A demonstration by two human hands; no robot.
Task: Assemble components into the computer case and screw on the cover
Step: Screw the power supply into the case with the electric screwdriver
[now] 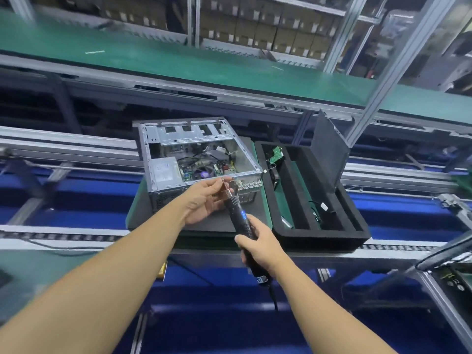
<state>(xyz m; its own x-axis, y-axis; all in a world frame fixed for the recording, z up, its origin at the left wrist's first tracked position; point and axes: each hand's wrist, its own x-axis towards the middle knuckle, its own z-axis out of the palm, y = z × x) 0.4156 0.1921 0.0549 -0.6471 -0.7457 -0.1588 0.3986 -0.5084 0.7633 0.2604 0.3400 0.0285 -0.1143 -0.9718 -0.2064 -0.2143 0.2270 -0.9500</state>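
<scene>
Right hand (258, 247) is gripping the black screwdriver (237, 215) by the handle. Left hand (204, 198) is pinching right at its tip, and I can't tell if there's a screw in there. The open computer case (189, 135) is sitting just behind them on the pallet (212, 227). The foam tray (319, 235) beside it is holding a green board (275, 154) and cables (321, 210), with the cover panel (329, 154) leaning at its back.

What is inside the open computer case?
A silver power supply in the near-left corner, a motherboard with loose cables, and a drive cage across the far side. What lies under the cage is hidden.
</scene>
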